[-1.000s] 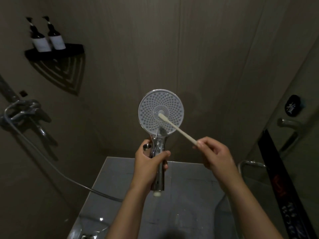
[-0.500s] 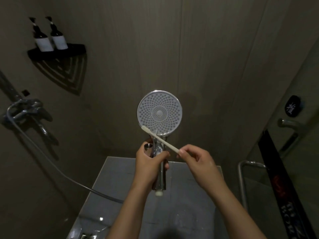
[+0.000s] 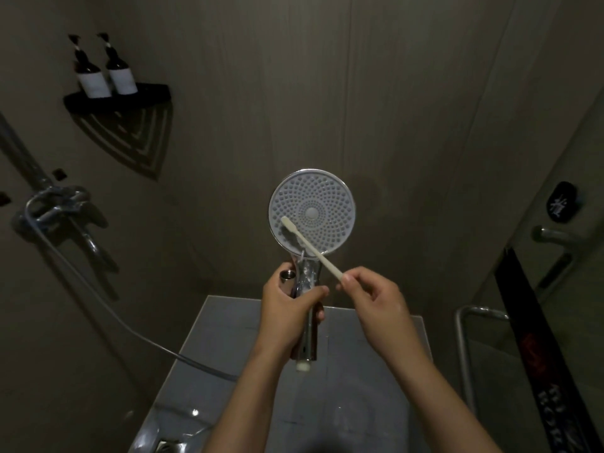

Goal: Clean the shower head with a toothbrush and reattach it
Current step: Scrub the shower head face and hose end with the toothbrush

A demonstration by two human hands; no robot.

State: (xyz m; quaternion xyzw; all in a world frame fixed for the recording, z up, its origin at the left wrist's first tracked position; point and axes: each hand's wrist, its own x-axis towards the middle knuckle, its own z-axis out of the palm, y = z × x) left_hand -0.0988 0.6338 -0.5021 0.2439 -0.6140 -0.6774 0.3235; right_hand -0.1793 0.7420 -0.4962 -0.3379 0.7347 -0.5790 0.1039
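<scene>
Shower head (image 3: 327,204): flat round face, pale plastic, dotted with rings of small nozzles around a plain centre disc, thin chrome rim. It is held mid-frame in front of the dull grey-brown wall panels, face turned to the camera. Its shiny chrome handle runs straight down toward the person and ends in a white stub, so the long axis is upright with the head on top. Left hand (image 3: 287,308) is wrapped around the handle, thumb across the front; a threaded metal fitting (image 3: 287,275) shows at its fingertips. Right hand (image 3: 376,302) pinches the tail end of a toothbrush (image 3: 312,248), a slim, cream, matte stick. The toothbrush slants from lower right to upper left, its bristle end on the lower-left part of the nozzle face. A ribbed metal hose (image 3: 98,299) trails left to a chrome tap (image 3: 55,207). A black corner shelf (image 3: 153,93) carries two dark bottles (image 3: 90,76) with white labels.
</scene>
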